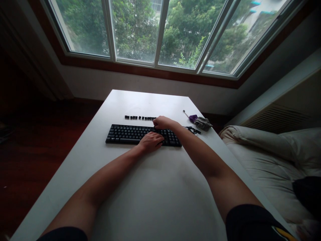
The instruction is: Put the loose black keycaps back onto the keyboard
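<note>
A black keyboard [125, 133] lies on the white table, parallel to its far edge. My left hand [151, 140] rests on the keyboard's right half, fingers stretched over the keys and holding nothing. Above the keyboard's back edge is my right hand [163, 123], its fingers pinched and pointing down to the left. Whatever may be between those fingertips is hidden. Beyond the keyboard runs a row of small black keycaps [135, 117], and its right end reaches my right hand.
Right of the keyboard lie a grey cloth [202, 123], a purple cloth [193, 117], a thin brush-like stick [185, 113] and a black cable [194, 130]. The white table [150, 201] stands before a window. A pale sofa [260, 157] is along the right side.
</note>
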`<control>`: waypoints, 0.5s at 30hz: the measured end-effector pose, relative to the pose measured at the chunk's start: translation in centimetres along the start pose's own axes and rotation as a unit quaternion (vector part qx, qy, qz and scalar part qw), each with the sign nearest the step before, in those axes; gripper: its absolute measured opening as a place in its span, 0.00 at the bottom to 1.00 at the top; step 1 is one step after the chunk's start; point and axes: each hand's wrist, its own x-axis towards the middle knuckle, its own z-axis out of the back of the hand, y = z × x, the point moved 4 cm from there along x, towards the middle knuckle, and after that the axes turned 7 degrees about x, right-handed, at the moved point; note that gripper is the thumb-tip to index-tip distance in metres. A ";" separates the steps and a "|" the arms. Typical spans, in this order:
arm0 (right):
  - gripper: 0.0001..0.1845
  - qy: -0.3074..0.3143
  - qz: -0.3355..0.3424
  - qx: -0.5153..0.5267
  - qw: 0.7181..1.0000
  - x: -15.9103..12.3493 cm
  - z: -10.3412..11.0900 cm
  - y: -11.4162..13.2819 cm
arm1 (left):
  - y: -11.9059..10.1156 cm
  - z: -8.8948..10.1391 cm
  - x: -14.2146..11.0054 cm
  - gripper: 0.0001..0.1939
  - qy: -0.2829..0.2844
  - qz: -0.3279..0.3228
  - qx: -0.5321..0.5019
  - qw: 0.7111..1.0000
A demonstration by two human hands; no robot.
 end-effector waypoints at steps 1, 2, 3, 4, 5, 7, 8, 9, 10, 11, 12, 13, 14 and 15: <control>0.13 0.004 0.000 -0.014 1.000 0.0 0.0 0.4 | 0.0 0.0 0.0 0.16 0.001 0.001 0.000 1.000; 0.13 0.008 0.001 -0.029 1.000 -0.1 0.0 0.7 | 0.0 0.0 0.0 0.16 0.002 0.001 -0.001 1.000; 0.13 0.012 0.001 -0.045 0.999 -0.1 0.1 1.1 | 0.0 0.0 0.0 0.16 0.001 0.000 -0.001 1.000; 0.13 0.017 0.001 -0.062 0.998 0.0 0.1 1.5 | 0.1 0.0 -0.1 0.16 0.000 -0.001 -0.002 1.000; 0.13 0.022 -0.001 -0.078 0.997 0.0 0.1 1.8 | 0.1 0.1 -0.1 0.16 -0.001 -0.002 -0.003 1.000; 0.13 0.028 -0.006 -0.101 0.994 0.2 0.1 2.3 | 0.1 0.1 -0.1 0.16 -0.002 -0.003 -0.004 1.000; 0.13 0.029 -0.008 -0.107 0.994 0.2 0.1 2.4 | 0.0 0.1 -0.1 0.16 -0.002 -0.003 -0.003 1.000; 0.13 0.030 -0.008 -0.110 0.993 0.3 0.0 2.5 | 0.0 0.0 -0.1 0.16 -0.002 -0.002 -0.003 1.000; 0.14 0.030 -0.005 -0.110 0.993 0.3 -0.1 2.5 | 0.0 0.0 -0.1 0.16 -0.001 -0.001 -0.002 1.000; 0.13 0.030 -0.001 -0.109 0.994 0.2 -0.2 2.4 | -0.1 -0.1 -0.1 0.16 0.000 0.000 -0.001 1.000; 0.13 0.028 0.005 -0.109 0.994 0.2 -0.3 2.4 | -0.1 -0.2 -0.1 0.16 0.001 0.000 0.000 1.000; 0.13 0.024 0.012 -0.109 0.994 0.2 -0.4 2.3 | -0.1 -0.2 -0.1 0.16 0.001 0.001 0.001 1.000; 0.13 0.017 0.017 -0.110 0.994 0.1 -0.6 2.2 | -0.2 -0.3 -0.1 0.16 0.000 0.001 0.003 1.000; 0.13 0.008 0.021 -0.110 0.994 0.0 -0.7 2.0 | -0.2 -0.3 -0.2 0.16 -0.001 0.002 0.004 1.000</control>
